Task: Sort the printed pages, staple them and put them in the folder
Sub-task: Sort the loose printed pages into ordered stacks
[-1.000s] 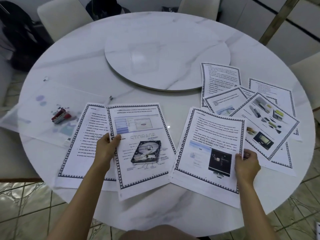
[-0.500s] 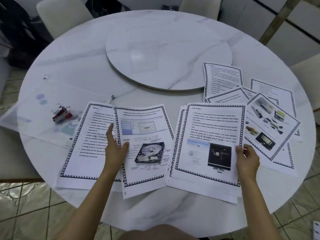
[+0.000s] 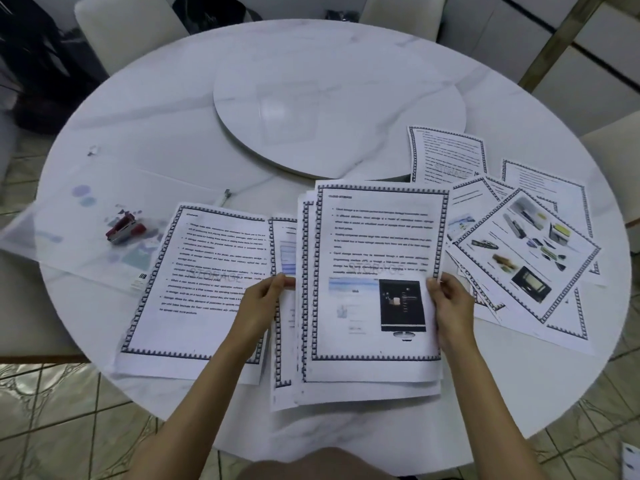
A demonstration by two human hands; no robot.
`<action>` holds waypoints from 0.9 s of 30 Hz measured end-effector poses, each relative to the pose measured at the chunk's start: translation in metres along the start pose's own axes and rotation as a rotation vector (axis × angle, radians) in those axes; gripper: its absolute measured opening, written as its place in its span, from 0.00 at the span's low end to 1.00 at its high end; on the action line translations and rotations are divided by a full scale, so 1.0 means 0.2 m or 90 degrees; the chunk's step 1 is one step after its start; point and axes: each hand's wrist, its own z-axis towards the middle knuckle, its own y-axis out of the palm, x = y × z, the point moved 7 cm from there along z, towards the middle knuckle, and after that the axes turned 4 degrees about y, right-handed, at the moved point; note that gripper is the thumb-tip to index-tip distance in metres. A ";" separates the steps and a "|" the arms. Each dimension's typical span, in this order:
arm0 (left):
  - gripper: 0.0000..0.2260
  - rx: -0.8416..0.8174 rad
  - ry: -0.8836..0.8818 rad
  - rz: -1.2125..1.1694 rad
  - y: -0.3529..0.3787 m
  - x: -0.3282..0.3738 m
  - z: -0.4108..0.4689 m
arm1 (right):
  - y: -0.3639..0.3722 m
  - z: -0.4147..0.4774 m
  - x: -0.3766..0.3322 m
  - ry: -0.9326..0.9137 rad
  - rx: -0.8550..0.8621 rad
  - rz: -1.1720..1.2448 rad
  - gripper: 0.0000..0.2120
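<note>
A person gathers a sheaf of bordered pages (image 3: 375,237) at the near edge of the round marble table (image 3: 166,119), directly in front of them. The top sheet carries text above a picture of a dark monitor. The right hand (image 3: 450,304) grips the sheaf's right edge, thumb on the printed face and fingers curled behind. The left hand (image 3: 261,303) pinches the left edges of the sheets fanned out below the top one, with its fingers bent round the paper (exactly how many sheets it holds cannot be told). Just to the left, partly under the left forearm, a text-only page (image 3: 204,271) lies flat. To the right, more loose pages (image 3: 530,251) lie overlapping at angles, one showing small photographed devices. At the far left a clear plastic folder (image 3: 59,206) lies on the table with a red stapler (image 3: 123,228) resting on it. A raised turntable (image 3: 339,98) sits at the table's centre.
</note>
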 end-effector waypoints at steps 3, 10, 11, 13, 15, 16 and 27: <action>0.10 0.004 -0.006 -0.019 0.02 -0.01 -0.01 | 0.04 -0.01 0.01 0.005 -0.014 -0.009 0.03; 0.07 0.015 -0.006 0.034 0.04 -0.06 -0.02 | 0.05 -0.03 0.03 -0.010 0.005 -0.123 0.03; 0.07 0.017 -0.013 0.037 0.04 -0.06 -0.02 | 0.05 -0.03 0.04 -0.005 0.005 -0.137 0.03; 0.08 0.027 -0.031 0.040 0.05 -0.07 -0.02 | 0.05 -0.03 0.04 0.005 0.001 -0.160 0.04; 0.09 0.036 -0.046 0.039 0.04 -0.09 -0.01 | 0.06 -0.03 0.05 0.020 -0.013 -0.181 0.05; 0.10 0.039 -0.051 0.038 0.04 -0.09 -0.01 | 0.07 -0.03 0.06 0.030 -0.022 -0.195 0.05; 0.11 0.080 -0.059 0.000 -0.03 -0.10 -0.01 | -0.07 0.02 -0.02 0.012 0.069 -0.269 0.06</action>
